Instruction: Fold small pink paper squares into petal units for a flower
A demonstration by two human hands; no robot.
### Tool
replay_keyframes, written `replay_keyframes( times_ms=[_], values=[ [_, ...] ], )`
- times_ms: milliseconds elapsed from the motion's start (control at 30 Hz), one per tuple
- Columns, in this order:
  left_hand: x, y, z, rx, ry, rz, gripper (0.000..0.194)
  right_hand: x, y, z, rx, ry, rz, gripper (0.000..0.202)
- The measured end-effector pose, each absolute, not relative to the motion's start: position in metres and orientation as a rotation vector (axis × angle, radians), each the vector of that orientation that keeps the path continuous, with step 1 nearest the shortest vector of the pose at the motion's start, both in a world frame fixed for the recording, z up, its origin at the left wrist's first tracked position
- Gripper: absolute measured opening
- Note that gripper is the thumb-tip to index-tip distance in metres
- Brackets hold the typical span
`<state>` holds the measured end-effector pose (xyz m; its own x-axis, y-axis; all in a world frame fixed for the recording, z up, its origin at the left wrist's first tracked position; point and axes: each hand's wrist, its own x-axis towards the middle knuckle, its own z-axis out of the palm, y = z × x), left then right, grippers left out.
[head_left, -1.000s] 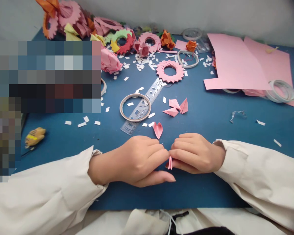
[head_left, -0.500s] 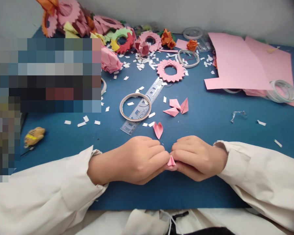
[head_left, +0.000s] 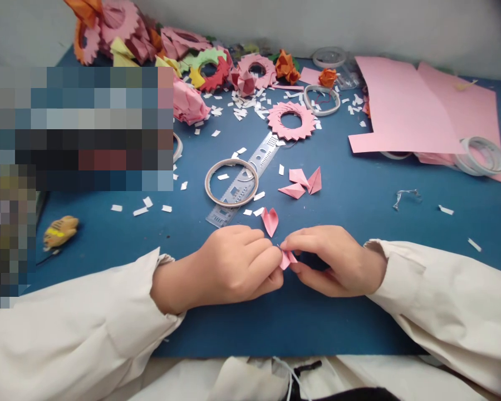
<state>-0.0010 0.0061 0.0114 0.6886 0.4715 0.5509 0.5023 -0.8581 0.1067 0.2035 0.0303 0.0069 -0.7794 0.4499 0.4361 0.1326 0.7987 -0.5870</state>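
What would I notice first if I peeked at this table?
Near the front, the left hand and the right hand pinch a tiny folded pink paper piece between them over the blue table. At the back left sits a colourful heap of spiky paper rings, and at the back right lie big pink paper sheets.
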Motion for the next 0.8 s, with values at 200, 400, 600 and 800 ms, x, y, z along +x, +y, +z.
replay_keyframes(
  times_ms=[200, 400, 600, 800],
  values=[
    [-0.0025, 0.0044, 0.0115, -2.819, -0.871, -0.849, 0.028, 0.205, 0.0312, 0.006, -0.376, -2.427, 0.588, 0.023],
    [-0.0021, 0.0043, 0.0124, -2.817, -0.915, -0.832, 0.031, 0.2049, 0.03, 0.0066, -0.422, -2.442, 0.415, 0.021],
    [-0.0008, 0.0059, 0.0121, -2.808, -0.963, -0.814, 0.032, 0.2041, 0.0304, 0.0091, -0.476, -2.455, 0.315, 0.021],
    [0.0005, 0.0065, 0.0098, -2.828, -0.966, -0.837, 0.029, 0.2055, 0.0319, 0.0064, -0.451, -2.461, 0.332, 0.025]
  ],
)
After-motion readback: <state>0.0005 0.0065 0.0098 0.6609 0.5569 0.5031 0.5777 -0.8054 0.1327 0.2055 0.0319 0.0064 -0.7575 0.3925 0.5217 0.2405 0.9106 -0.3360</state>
